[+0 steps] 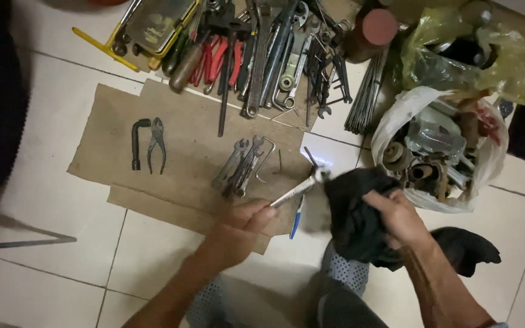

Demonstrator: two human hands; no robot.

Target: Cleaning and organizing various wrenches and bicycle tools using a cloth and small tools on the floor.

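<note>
left hand [245, 220] closed on wrench [299, 189] handle, above cardboard [183, 146] | right hand [399, 215] gripping soft black rag [353, 209] by wrench head | wrench seems hard, heavy, maybe slippery; hold mid-handle

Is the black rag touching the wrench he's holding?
Cannot tell: in the head view the wrench head is motion-blurred right at the edge of the black rag.

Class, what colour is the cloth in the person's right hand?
Black: the cloth in the right hand, head view.
</note>
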